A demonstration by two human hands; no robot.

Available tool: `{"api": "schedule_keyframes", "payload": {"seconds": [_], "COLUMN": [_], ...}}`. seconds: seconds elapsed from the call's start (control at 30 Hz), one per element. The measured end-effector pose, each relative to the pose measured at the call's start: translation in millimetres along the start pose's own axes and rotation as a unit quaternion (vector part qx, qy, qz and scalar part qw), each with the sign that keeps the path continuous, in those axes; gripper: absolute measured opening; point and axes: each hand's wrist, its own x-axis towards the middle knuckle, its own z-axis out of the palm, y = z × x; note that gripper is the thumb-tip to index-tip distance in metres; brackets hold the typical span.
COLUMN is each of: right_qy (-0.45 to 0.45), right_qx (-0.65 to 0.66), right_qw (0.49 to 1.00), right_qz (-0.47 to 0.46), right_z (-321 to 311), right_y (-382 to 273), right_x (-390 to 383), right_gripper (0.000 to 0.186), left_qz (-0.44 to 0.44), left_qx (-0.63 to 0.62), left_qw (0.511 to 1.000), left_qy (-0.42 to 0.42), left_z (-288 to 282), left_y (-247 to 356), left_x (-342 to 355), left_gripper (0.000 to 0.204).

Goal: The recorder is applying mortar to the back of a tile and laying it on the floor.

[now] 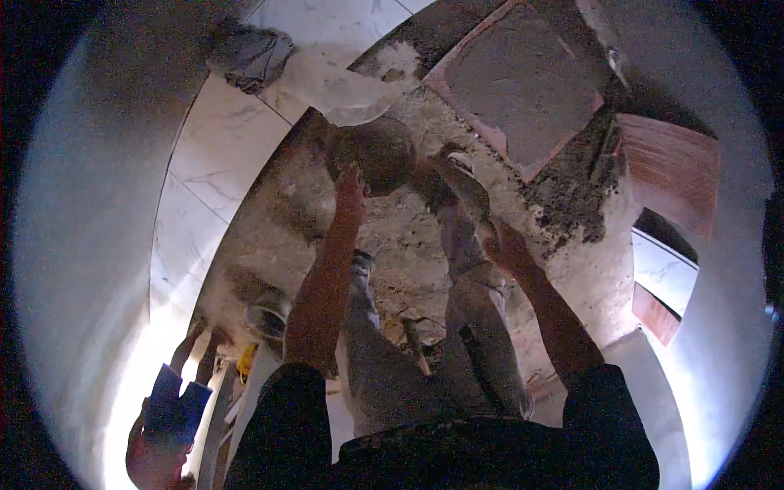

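My left hand (pixel 351 186) has its fingers closed on the near left rim of a dark, round bucket (pixel 377 151) on the dusty ground in front of me. To the right, my right hand (pixel 506 247) grips a long greyish tool that looks like a trowel (pixel 467 189). Its far end lies near my right foot, and its exact shape is blurred in the dim light. Beyond it lies a reddish-edged tile (pixel 527 90) covered with grey mortar.
Pale marbled tiles (pixel 216 139) line the left side. A whitish sack (pixel 336 90) and crumpled grey plastic (pixel 253 59) lie at the back. Loose dark mortar (pixel 572 200) and reddish tiles (pixel 674 167) are at right. A hammer-like tool (pixel 416 347) lies between my legs; another person (pixel 167 416) is lower left.
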Motion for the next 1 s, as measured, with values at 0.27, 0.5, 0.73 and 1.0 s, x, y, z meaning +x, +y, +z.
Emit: {"api": "schedule_keyframes", "payload": {"seconds": [0.27,0.5,0.73,1.0], "right_qy": [-0.080,-0.057,-0.053,-0.080], "right_qx": [-0.019,-0.051,0.021,0.004], "right_qw": [0.996,0.997,0.998,0.996], "right_qz": [-0.019,0.006,0.006,0.025], "right_z": [-32,-33,3,82], "right_y": [2,49,48,-23], "right_x": [64,120,113,86], "right_gripper": [0.049,0.047,0.049,0.052], "left_qz": [0.022,0.197,0.349,0.203], "left_qx": [0.162,0.845,0.806,0.228], "left_qw": [0.986,0.487,0.466,0.934], "left_qy": [0.003,-0.099,-0.109,-0.187], "left_z": [-47,-76,-6,-15], "left_y": [51,144,209,221], "left_x": [55,175,347,338], "left_gripper": [0.037,0.042,0.027,0.061]}}
